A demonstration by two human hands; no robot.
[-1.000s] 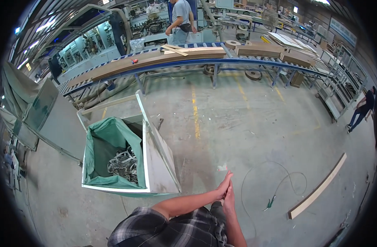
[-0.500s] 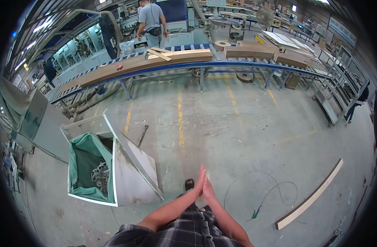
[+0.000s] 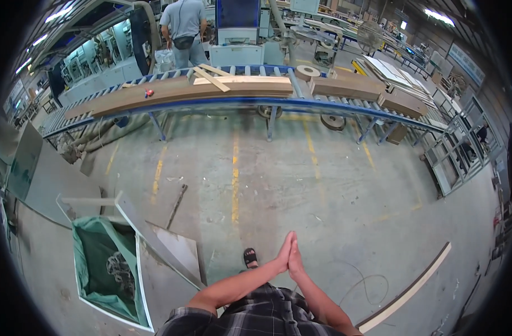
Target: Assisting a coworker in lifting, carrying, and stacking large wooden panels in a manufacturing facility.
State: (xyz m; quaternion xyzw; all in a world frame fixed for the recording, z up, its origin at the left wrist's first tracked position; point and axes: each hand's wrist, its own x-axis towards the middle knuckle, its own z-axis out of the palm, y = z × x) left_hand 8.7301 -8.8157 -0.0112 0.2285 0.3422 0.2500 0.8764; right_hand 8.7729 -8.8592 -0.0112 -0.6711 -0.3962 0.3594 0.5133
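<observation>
My left hand (image 3: 284, 255) and my right hand (image 3: 296, 261) are pressed together palm to palm in front of my body. Their fingers are stretched out flat, pointing forward, and I see nothing held between them. To their left is a white-framed box bin (image 3: 169, 252) with a green cloth liner (image 3: 94, 263) and a grey crumpled bundle (image 3: 120, 273) inside. On the floor to the right lies a long, slightly curved-looking wood strip (image 3: 408, 292), dark along one side and pale along the other. A thin hose or cable (image 3: 386, 280) loops on the floor between the strip and my hands.
Ahead, a blue roller conveyor (image 3: 172, 102) carries long brown boards (image 3: 172, 92), pale wood pieces (image 3: 242, 80) and brown stacks (image 3: 345, 87). A person (image 3: 184, 28) stands behind it. A grey metal rack cart (image 3: 457, 154) is at right; a dark bar (image 3: 177, 206) lies near the bin.
The view has shifted forward, so the conveyor looks nearer and the bin and wood strip sit lower. My hands stay pressed together. The person behind the conveyor has turned somewhat.
</observation>
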